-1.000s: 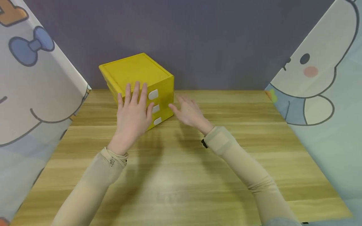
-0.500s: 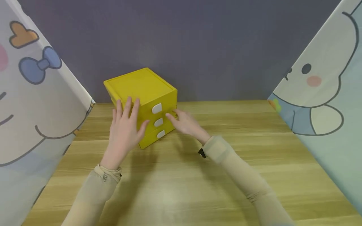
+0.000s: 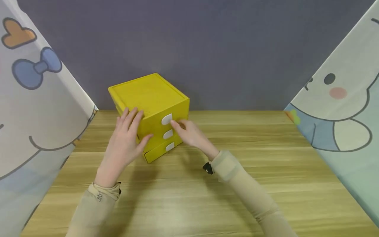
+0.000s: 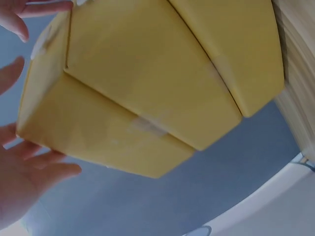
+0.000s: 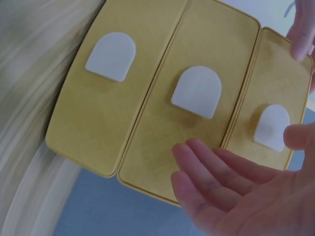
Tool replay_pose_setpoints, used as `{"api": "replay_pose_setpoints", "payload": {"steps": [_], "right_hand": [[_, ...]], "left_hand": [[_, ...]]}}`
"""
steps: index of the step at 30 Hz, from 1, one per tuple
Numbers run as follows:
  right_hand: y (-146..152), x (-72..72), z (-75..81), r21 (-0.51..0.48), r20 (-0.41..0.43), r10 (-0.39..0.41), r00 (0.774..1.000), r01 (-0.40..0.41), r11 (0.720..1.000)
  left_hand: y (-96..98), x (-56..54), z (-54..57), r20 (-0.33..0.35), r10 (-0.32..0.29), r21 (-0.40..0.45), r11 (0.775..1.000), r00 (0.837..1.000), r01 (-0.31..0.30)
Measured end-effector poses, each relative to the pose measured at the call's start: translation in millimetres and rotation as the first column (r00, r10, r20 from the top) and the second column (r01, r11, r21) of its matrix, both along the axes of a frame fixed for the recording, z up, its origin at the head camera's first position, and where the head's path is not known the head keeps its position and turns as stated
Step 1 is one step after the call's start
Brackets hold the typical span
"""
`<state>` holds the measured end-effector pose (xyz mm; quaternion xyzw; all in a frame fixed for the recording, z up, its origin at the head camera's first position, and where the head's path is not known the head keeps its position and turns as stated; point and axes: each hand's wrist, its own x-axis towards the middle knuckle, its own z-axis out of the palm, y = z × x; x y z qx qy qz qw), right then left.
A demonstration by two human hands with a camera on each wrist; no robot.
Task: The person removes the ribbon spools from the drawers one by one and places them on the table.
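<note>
Our yellow box [image 3: 149,93] stands on the counter [image 3: 242,138], near the dark wall [image 3: 207,49].
At left, our left hand [image 3: 119,143] lies at the box's top edge, its grip wide; next come three white handles [image 3: 167,134], one above another; at right, our right hand [image 3: 192,135] has its grip loose and wide, thumb [image 3: 177,127] at the top handle [image 3: 166,119], though we cannot tell whether it presses.

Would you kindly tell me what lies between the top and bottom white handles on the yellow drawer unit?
Between the top handle and the bottom handle sits the middle handle, as the head and right wrist views both show.
</note>
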<state>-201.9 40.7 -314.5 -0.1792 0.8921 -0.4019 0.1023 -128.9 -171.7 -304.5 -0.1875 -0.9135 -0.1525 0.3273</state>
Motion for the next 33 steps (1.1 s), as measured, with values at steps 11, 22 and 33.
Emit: {"api": "replay_pose_setpoints", "payload": {"steps": [11, 22, 33], "right_hand": [[-4, -6.2, 21.6, -0.112, 0.014, -0.009, 1.000, 0.010, 0.994], [-12, -9.0, 27.6, -0.215, 0.166, -0.018, 0.986, 0.054, 0.975], [-20, -13.3, 27.4, -0.255, 0.249, -0.030, 0.968, 0.095, 0.962]], "left_hand": [[-10.7, -2.8, 15.5, 0.051, -0.024, -0.076, 0.997, 0.998, 0.028], [-15.3, -2.8, 15.4, 0.042, -0.034, -0.129, 0.991, 0.999, 0.039], [-27.5, -3.7, 15.8, 0.007, -0.039, -0.198, 0.979, 0.999, 0.039]]}}
